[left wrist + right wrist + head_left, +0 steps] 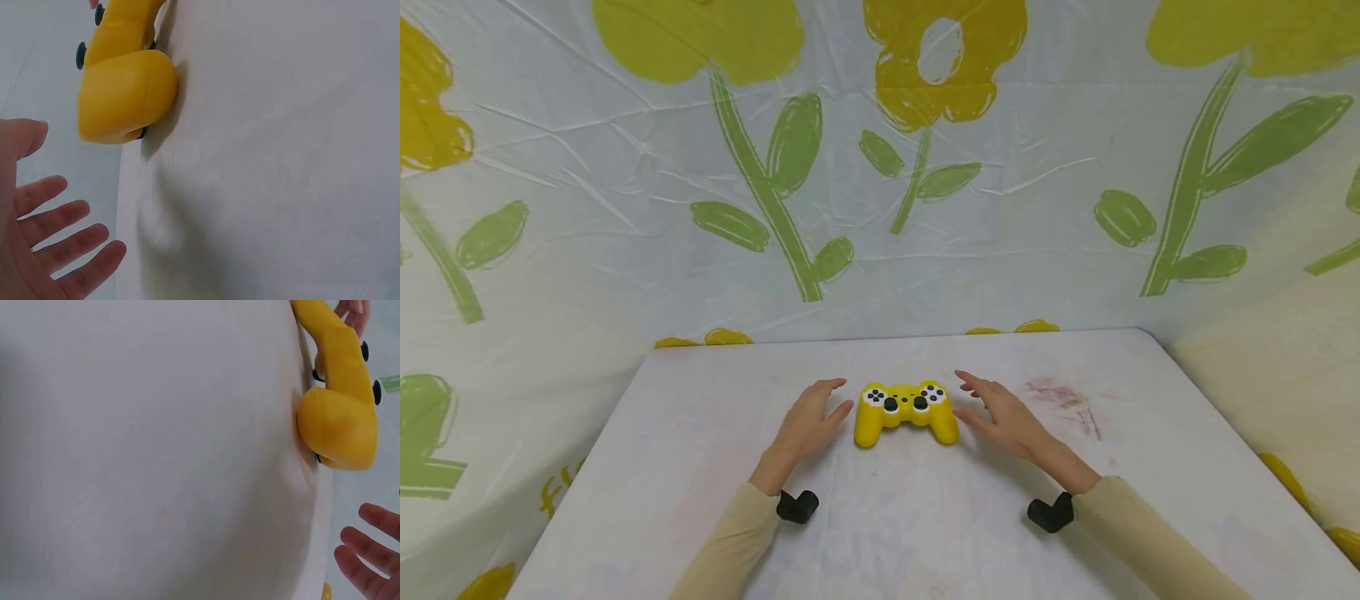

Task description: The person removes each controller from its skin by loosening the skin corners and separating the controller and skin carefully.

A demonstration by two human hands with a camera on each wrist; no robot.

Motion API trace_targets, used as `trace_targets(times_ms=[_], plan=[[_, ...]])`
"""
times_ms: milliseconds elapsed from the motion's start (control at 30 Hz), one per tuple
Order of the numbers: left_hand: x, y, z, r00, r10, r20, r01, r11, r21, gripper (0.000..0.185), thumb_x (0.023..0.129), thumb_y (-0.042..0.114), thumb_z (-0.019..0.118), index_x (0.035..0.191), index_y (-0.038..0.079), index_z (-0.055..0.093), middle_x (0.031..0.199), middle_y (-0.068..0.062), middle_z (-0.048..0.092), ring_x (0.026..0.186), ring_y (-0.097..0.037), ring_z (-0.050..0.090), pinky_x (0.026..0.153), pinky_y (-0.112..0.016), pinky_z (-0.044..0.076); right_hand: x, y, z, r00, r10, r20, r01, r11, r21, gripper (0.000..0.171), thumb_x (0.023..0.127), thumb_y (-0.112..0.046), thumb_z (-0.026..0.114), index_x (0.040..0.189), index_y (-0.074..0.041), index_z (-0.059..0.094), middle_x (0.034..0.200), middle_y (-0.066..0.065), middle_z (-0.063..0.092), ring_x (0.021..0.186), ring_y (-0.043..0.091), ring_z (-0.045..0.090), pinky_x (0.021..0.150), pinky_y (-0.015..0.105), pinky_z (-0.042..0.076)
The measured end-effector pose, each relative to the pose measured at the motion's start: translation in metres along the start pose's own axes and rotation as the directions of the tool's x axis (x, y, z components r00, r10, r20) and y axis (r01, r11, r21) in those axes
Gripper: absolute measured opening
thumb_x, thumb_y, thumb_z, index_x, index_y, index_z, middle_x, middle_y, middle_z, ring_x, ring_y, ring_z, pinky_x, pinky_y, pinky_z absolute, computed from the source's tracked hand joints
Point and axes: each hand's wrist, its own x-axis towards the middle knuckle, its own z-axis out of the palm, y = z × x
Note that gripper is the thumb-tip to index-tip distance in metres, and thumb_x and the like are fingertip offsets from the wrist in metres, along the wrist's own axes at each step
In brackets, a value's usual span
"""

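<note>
A yellow game controller (906, 412) with black sticks and white button pads lies on the white table (700, 467), grips toward me. My left hand (811, 421) hovers just left of it, fingers spread and relaxed, holding nothing. My right hand (1000, 412) hovers just right of it, fingers extended, also holding nothing. In the left wrist view the controller's left grip (125, 94) sits a short gap beyond the spread left hand (50, 231). The right wrist view shows the right grip (340, 425) and, apart from it, the fingertips (369, 550) of my right hand.
A cloth backdrop (880, 167) printed with yellow flowers and green leaves hangs behind and beside the table. A faint reddish stain (1067, 400) marks the tabletop to the right. Black wrist camera mounts (797, 505) sit under both sleeves.
</note>
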Motion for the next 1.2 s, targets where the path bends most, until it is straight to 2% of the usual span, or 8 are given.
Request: trace_targets(times_ms=[233, 400, 533, 633, 700, 833, 1000, 1200], plan=[[0.003, 0.007, 0.003, 0.998, -0.052, 0.038, 0.054, 0.997, -0.058, 0.048, 0.096, 0.034, 0.057, 0.137, 0.009, 0.050, 0.135, -0.011, 0.055, 0.118, -0.028, 0.055, 0.103, -0.045, 0.044, 0.010, -0.002, 0.007, 1.000, 0.012, 0.001, -0.013, 0.998, 0.061, 0.062, 0.094, -0.039, 0.059, 0.146, -0.013, 0.039, 0.122, 0.013, 0.062, 0.103, 0.026, 0.059, 0.083, 0.041, 0.053], [0.007, 0.009, 0.005, 0.997, -0.057, 0.055, 0.062, 0.994, -0.089, 0.048, 0.095, 0.033, 0.058, 0.136, 0.008, 0.051, 0.127, -0.012, 0.058, 0.102, -0.024, 0.058, 0.091, -0.040, 0.049, 0.014, -0.005, 0.010, 1.000, 0.008, -0.004, -0.007, 0.994, 0.108, 0.059, 0.092, -0.037, 0.062, 0.142, -0.011, 0.044, 0.113, 0.012, 0.064, 0.093, 0.020, 0.060, 0.075, 0.034, 0.053], [0.010, 0.011, 0.006, 0.993, -0.095, 0.073, 0.100, 0.993, -0.060, 0.051, 0.094, 0.038, 0.058, 0.135, 0.009, 0.052, 0.119, -0.010, 0.062, 0.089, -0.018, 0.056, 0.079, -0.035, 0.048, 0.018, -0.007, 0.013, 1.000, 0.021, 0.006, -0.021, 0.994, 0.110, 0.060, 0.091, -0.038, 0.063, 0.141, -0.009, 0.046, 0.110, 0.011, 0.064, 0.089, 0.017, 0.059, 0.073, 0.031, 0.053], [0.014, 0.013, 0.008, 0.989, -0.118, 0.084, 0.121, 0.992, -0.034, 0.051, 0.094, 0.041, 0.057, 0.135, 0.010, 0.053, 0.115, -0.009, 0.063, 0.084, -0.016, 0.055, 0.076, -0.033, 0.048, 0.020, -0.008, 0.015, 0.999, 0.040, 0.019, -0.042, 0.992, 0.117, 0.061, 0.091, -0.037, 0.064, 0.141, -0.008, 0.045, 0.111, 0.012, 0.064, 0.090, 0.019, 0.060, 0.074, 0.032, 0.053], [0.017, 0.012, 0.010, 0.988, -0.123, 0.092, 0.127, 0.992, -0.028, 0.051, 0.094, 0.041, 0.056, 0.134, 0.010, 0.053, 0.114, -0.008, 0.064, 0.082, -0.016, 0.055, 0.075, -0.032, 0.048, 0.021, -0.009, 0.016, 0.998, 0.052, 0.029, -0.056, 0.990, 0.132, 0.061, 0.090, -0.036, 0.065, 0.140, -0.007, 0.045, 0.112, 0.013, 0.063, 0.091, 0.020, 0.060, 0.076, 0.034, 0.054], [0.020, 0.015, 0.010, 0.985, -0.122, 0.122, 0.133, 0.987, -0.087, 0.050, 0.095, 0.040, 0.057, 0.134, 0.009, 0.053, 0.113, -0.009, 0.064, 0.082, -0.017, 0.055, 0.076, -0.032, 0.048, 0.023, -0.010, 0.015, 0.998, 0.056, 0.038, -0.062, 0.986, 0.156, 0.060, 0.091, -0.034, 0.065, 0.140, -0.005, 0.045, 0.112, 0.015, 0.063, 0.089, 0.022, 0.060, 0.077, 0.037, 0.055], [0.022, 0.017, 0.010, 0.978, -0.124, 0.169, 0.146, 0.982, -0.124, 0.052, 0.095, 0.039, 0.057, 0.135, 0.006, 0.052, 0.113, -0.010, 0.065, 0.085, -0.017, 0.057, 0.077, -0.033, 0.049, 0.024, -0.007, 0.016, 0.997, 0.062, 0.049, -0.070, 0.983, 0.168, 0.060, 0.091, -0.034, 0.065, 0.139, -0.002, 0.046, 0.112, 0.016, 0.063, 0.090, 0.022, 0.061, 0.076, 0.035, 0.054], [0.024, 0.021, 0.011, 0.968, -0.132, 0.213, 0.165, 0.975, -0.147, 0.053, 0.095, 0.037, 0.057, 0.135, 0.004, 0.052, 0.116, -0.012, 0.063, 0.093, -0.021, 0.057, 0.086, -0.039, 0.050, 0.025, -0.005, 0.016, 0.995, 0.076, 0.064, -0.087, 0.979, 0.185, 0.059, 0.090, -0.033, 0.066, 0.137, -0.002, 0.048, 0.112, 0.015, 0.063, 0.092, 0.023, 0.061, 0.075, 0.030, 0.052]])
